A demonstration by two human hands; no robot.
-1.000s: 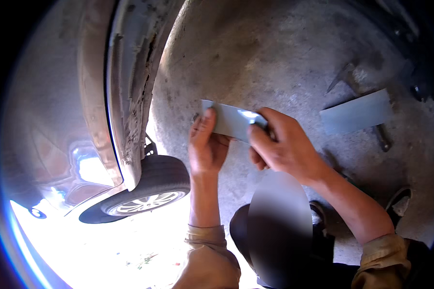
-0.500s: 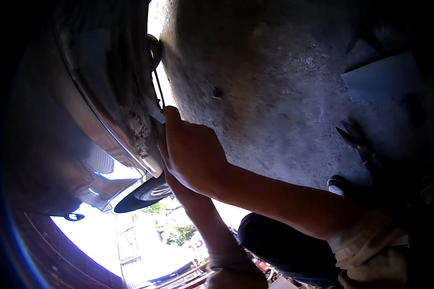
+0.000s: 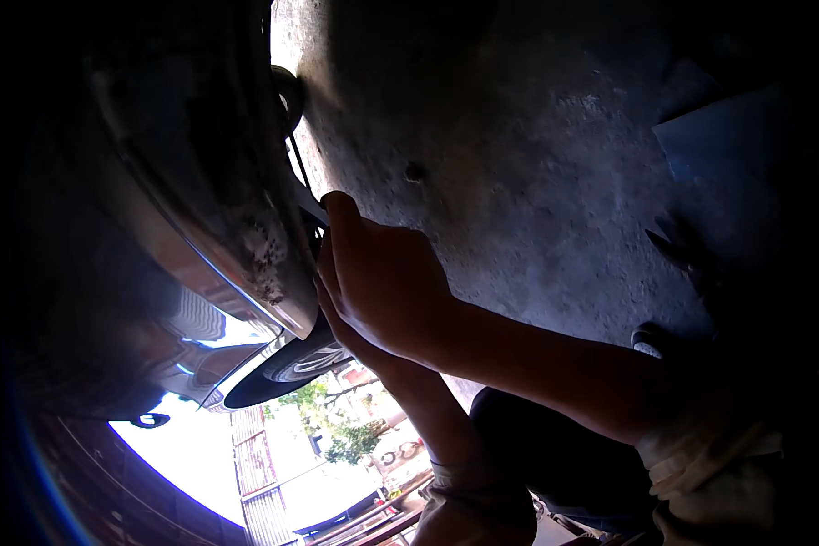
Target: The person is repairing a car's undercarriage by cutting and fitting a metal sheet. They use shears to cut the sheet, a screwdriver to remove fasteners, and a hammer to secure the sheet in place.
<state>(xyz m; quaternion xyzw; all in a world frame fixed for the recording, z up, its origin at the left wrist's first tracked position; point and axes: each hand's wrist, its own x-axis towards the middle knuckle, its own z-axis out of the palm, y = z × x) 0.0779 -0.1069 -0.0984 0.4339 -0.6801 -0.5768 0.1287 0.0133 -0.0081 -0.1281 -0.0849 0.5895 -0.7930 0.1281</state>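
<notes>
A car body point(image 3: 168, 227) fills the left side, its lower edge marked by a rough, pitted patch point(image 3: 266, 255). My right hand point(image 3: 387, 278) is closed at that edge, thumb uppermost, and what lies inside its grip is hidden. Beside the thumb shows a flat greyish piece point(image 3: 310, 204), partly behind the car's edge. A thin dark rod or strip point(image 3: 299, 162) runs from there toward a dark wheel point(image 3: 288, 98). My left hand point(image 3: 344, 329) reaches in just below the right one, touching or nearly touching the car; its fingers are hidden.
Rough concrete floor point(image 3: 519, 209) spreads to the right. On it lie dark snips or pliers point(image 3: 675, 247) and a flat bluish-grey sheet point(image 3: 723, 136). A shoe point(image 3: 646, 341) is near my right forearm. Another car wheel point(image 3: 287, 366) stands beyond my hands, before a bright outdoor area.
Both hands have shifted slightly right in the picture, and the flat piece by the thumb shows a little more. The view has tilted slightly and grown darker.
</notes>
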